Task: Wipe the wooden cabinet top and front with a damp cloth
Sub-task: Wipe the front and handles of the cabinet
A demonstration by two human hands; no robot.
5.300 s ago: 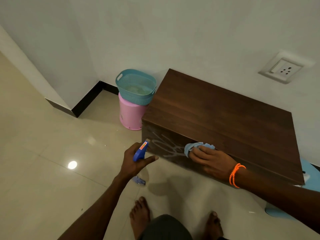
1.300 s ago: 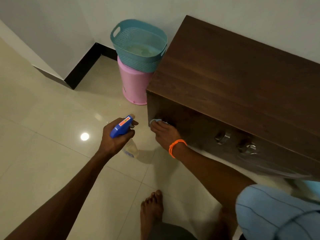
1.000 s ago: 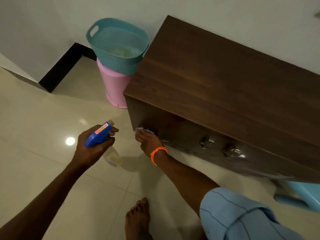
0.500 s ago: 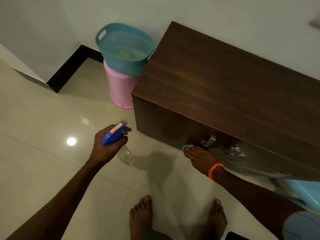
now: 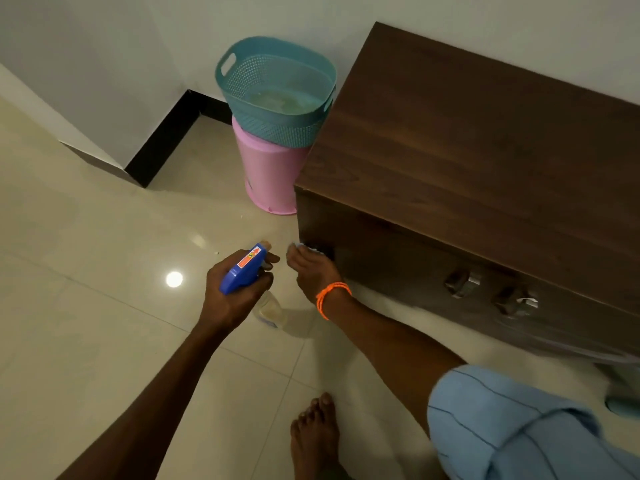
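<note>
A dark wooden cabinet (image 5: 485, 140) stands against the wall, its front (image 5: 398, 268) facing down toward the floor. My right hand (image 5: 313, 271), with an orange thread at the wrist, presses a light blue cloth (image 5: 300, 247) against the lower left corner of the front; only a sliver of cloth shows past the fingers. My left hand (image 5: 230, 292) holds a spray bottle with a blue head (image 5: 244, 268) just left of that corner, above the floor. Two metal handles (image 5: 462, 282) sit further right on the front.
A teal perforated basket (image 5: 277, 95) rests on a pink bin (image 5: 270, 174) right beside the cabinet's left side. Glossy beige floor tiles (image 5: 86, 306) spread to the left. My bare foot (image 5: 315, 431) and light blue clothing (image 5: 512, 427) are at the bottom.
My right hand with the cloth has swept from near the handles back left to the lower left corner of the front. The left hand keeps the spray bottle nearby.
</note>
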